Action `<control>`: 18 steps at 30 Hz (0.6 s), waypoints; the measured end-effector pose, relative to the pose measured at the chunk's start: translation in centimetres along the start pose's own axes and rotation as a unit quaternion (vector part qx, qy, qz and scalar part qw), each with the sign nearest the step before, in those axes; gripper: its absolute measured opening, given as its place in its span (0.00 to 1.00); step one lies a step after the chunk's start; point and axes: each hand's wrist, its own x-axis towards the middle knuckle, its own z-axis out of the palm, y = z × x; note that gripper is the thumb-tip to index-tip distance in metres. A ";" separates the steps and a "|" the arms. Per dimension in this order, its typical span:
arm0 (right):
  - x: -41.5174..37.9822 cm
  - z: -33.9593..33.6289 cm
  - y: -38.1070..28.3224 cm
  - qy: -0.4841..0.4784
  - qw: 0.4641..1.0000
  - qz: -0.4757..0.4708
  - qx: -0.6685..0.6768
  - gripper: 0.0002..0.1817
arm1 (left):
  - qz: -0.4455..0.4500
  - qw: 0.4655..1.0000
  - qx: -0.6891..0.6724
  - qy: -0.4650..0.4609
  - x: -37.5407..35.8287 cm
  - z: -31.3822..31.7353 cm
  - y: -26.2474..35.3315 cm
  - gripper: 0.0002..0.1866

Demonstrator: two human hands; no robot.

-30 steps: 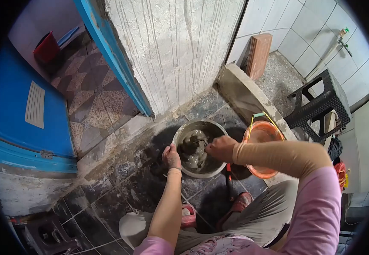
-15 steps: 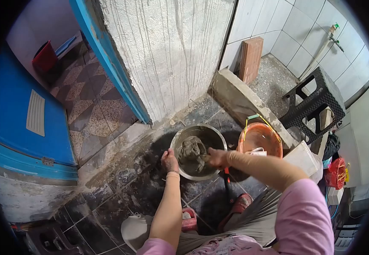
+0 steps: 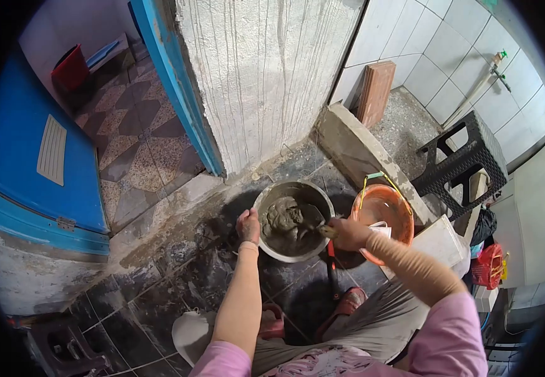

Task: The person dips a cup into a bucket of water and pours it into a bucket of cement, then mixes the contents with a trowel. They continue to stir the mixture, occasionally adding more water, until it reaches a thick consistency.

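Note:
A round metal basin stands on the dark tiled floor, holding wet grey mortar heaped toward its middle and left. My left hand is closed on the basin's left rim. At the right rim, my right hand grips the handle of a trowel, whose blade dips into the mortar on the right side. An orange bucket with a yellow-green handle sits just right of the basin, partly behind my right hand and forearm. A tool with a red and black handle lies below the basin.
A low concrete curb runs behind the bucket. Beyond it are a black plastic stool and stacked reddish tiles. A blue door stands at left. A dark stool is at lower left, and a red basket at right.
My right hand has moved right and slightly down, from inside the basin to its rim. The trowel has moved with it, and the mortar's shape has changed. My left hand remains on the rim.

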 end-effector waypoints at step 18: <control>5.4 -4.6 -9.9 -0.246 0.897 -0.097 -0.354 0.16 | 0.008 0.995 0.023 -0.098 5.1 1.2 2.3 0.21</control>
